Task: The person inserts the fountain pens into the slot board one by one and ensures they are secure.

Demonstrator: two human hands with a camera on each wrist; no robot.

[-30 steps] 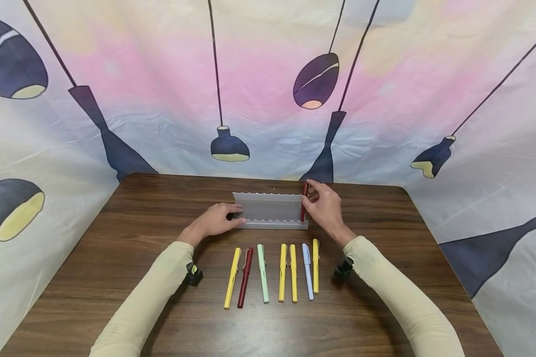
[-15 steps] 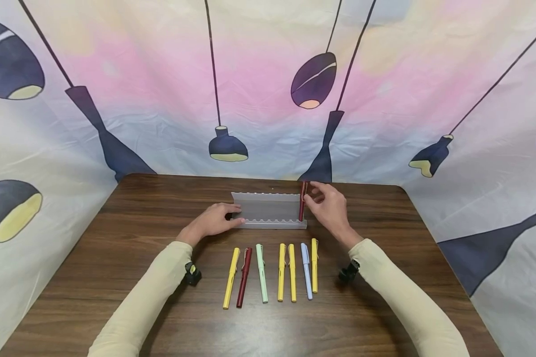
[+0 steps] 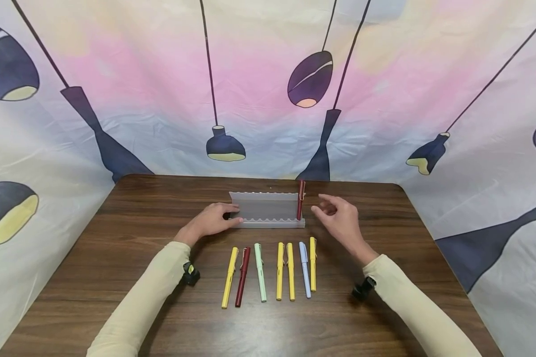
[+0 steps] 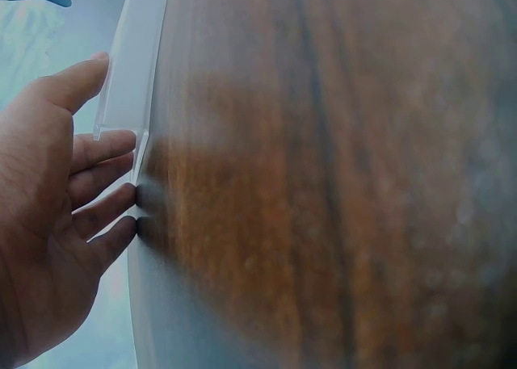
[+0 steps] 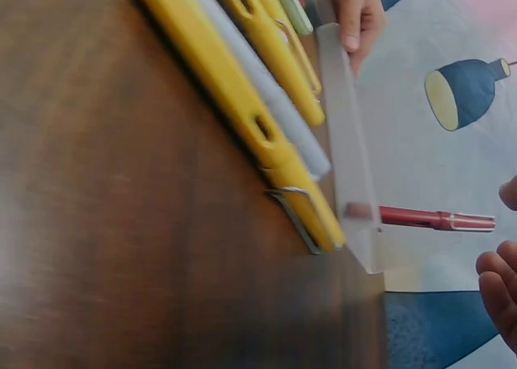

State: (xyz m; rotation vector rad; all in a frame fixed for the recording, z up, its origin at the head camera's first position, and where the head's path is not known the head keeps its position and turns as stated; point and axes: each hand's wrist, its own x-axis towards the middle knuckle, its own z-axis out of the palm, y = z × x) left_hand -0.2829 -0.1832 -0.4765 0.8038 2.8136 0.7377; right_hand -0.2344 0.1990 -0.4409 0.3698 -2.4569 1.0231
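Observation:
A frosted clear pen rack (image 3: 268, 208) with notched edges stands toward the back of the table. My left hand (image 3: 211, 219) holds its left end, the thumb on the front lip and the other fingers at the end and behind, as the left wrist view (image 4: 69, 167) also shows. One dark red capped pen (image 3: 301, 201) leans in the rack's rightmost notches, clip end up. To the right of that pen, my right hand (image 3: 339, 218) hovers apart from it, thumb and fingers spread with nothing between them. In the right wrist view only its fingertips (image 5: 499, 280) show.
In front of the rack lies a row of capped pens: several yellow ones (image 3: 313, 265), a dark red one (image 3: 242, 277), a mint green one (image 3: 260, 272) and a pale blue one (image 3: 304, 270). A printed cloth (image 3: 268, 89) hangs behind the wooden table (image 3: 161, 193).
My right hand has let go of the dark red pen and drawn back to the right. That pen stays leaning in the rack. My left hand keeps its place on the rack's end.

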